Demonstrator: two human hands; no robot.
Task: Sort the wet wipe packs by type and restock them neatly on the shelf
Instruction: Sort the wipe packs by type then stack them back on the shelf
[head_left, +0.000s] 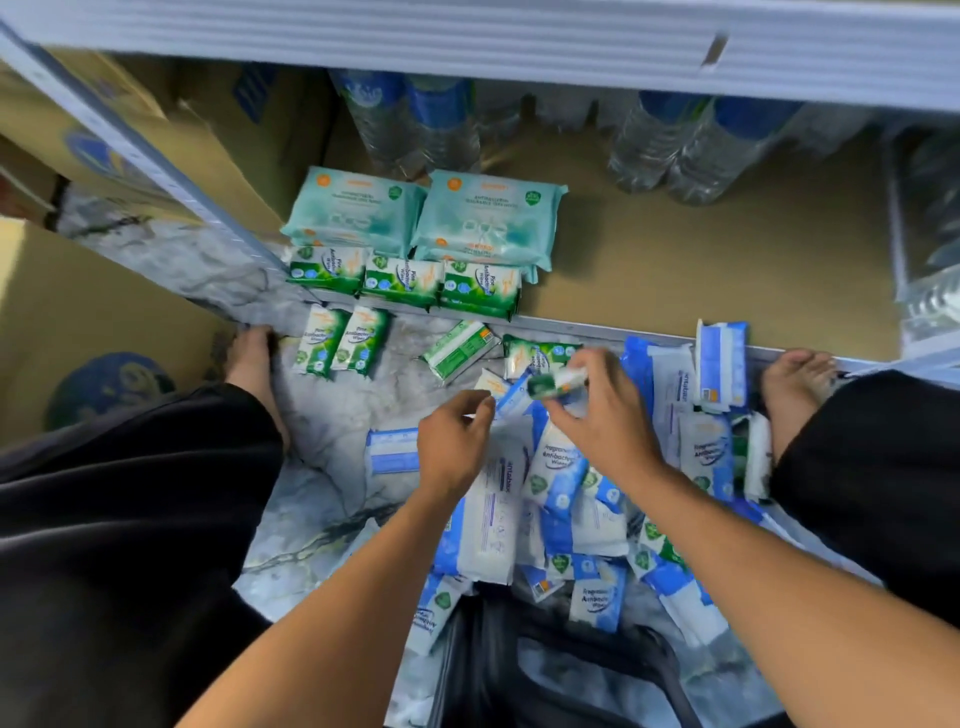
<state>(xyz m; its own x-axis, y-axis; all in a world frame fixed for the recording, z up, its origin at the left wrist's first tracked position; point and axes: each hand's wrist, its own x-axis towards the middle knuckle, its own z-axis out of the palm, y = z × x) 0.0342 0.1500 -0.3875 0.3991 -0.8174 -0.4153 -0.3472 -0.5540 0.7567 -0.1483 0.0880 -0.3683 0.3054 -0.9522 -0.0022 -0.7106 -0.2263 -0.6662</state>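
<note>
The right hand (597, 410) pinches a small green-and-white wet wipe pack (556, 383) between thumb and fingertips, lifted just above the loose heap of blue-and-white wipe packs (582, 499) on the marbled floor, probably to pull the green type out of the mix. The left hand (454, 441) hovers beside the heap, fingers curled and partly spread, its grip holding nothing. Beyond the heap, on the low tan shelf (701, 280), three matching green packs (402, 280) sit in a row before two large pale teal packs (426, 213), so each type stays together.
</note>
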